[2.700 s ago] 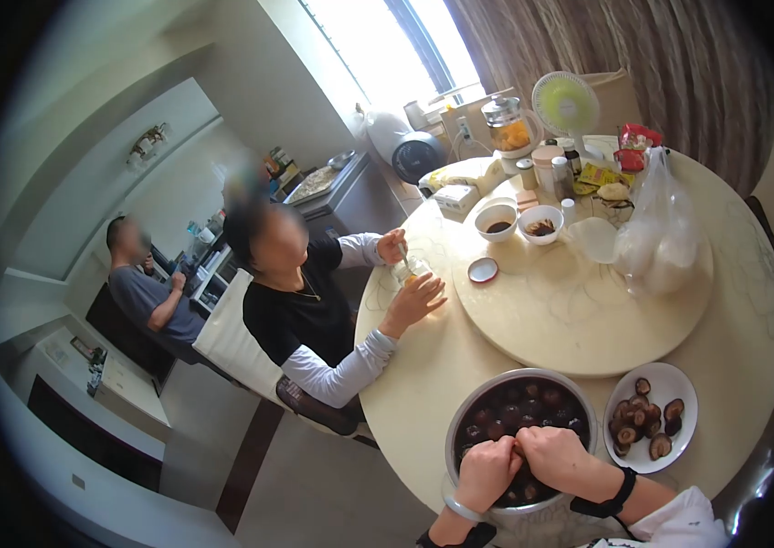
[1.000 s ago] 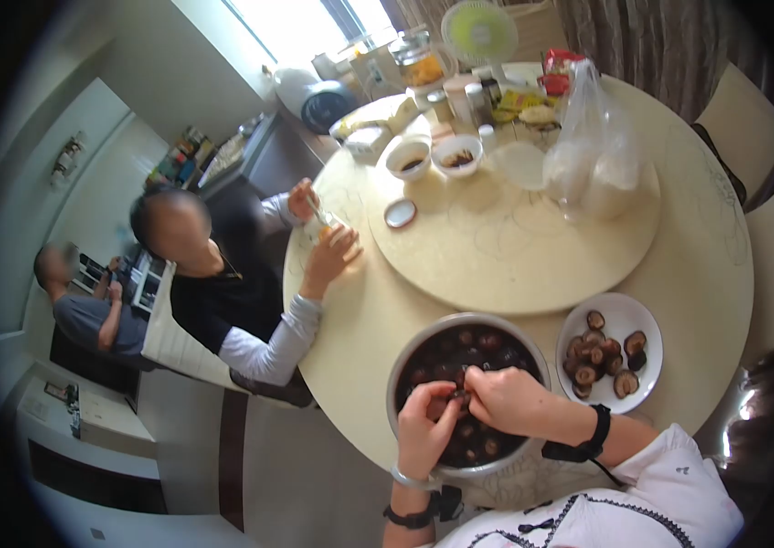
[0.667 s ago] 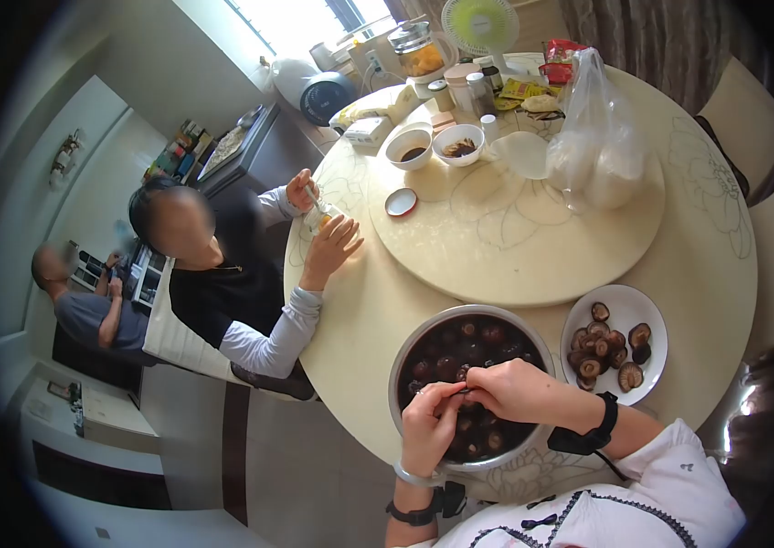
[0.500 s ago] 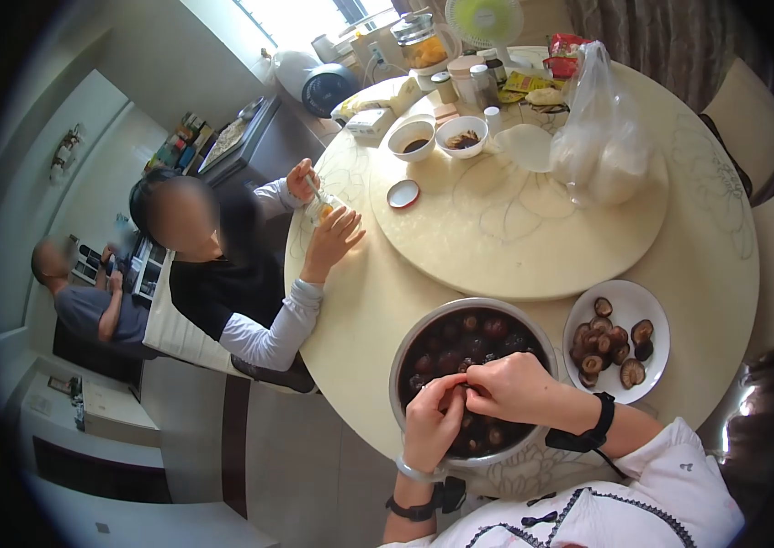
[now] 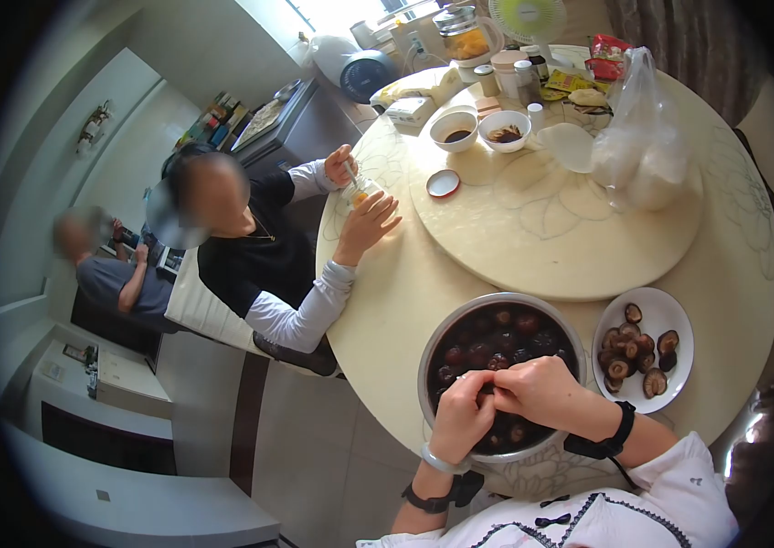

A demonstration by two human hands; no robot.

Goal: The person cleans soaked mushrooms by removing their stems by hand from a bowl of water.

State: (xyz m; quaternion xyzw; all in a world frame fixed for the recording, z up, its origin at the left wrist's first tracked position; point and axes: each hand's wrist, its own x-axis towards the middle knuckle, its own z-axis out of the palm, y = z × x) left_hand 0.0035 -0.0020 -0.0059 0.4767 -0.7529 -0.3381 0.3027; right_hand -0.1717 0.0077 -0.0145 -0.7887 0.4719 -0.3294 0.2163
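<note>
My left hand (image 5: 466,413) and my right hand (image 5: 533,391) meet above a metal bowl (image 5: 427,384) of dark liquid. Their fingers are pinched together, fingertip to fingertip, and whatever lies between them is hidden. Round, dark, wet mushrooms (image 5: 477,354) float in the bowl around my hands. Just right of the bowl, a white plate (image 5: 677,321) holds several brown shiitake mushrooms (image 5: 629,347), some with gills facing up. My right wrist is close to that plate.
Across the round table (image 5: 378,356) sits a person (image 5: 254,237) holding a small glass jar (image 5: 361,194). On the raised turntable (image 5: 533,247) stand two white bowls (image 5: 454,132), a lid (image 5: 443,184) and a plastic bag (image 5: 643,146). Another person (image 5: 127,274) is farther left.
The whole view has shifted, so the table, bowl and people appear farther right. Both my hands stay pinched together over the bowl.
</note>
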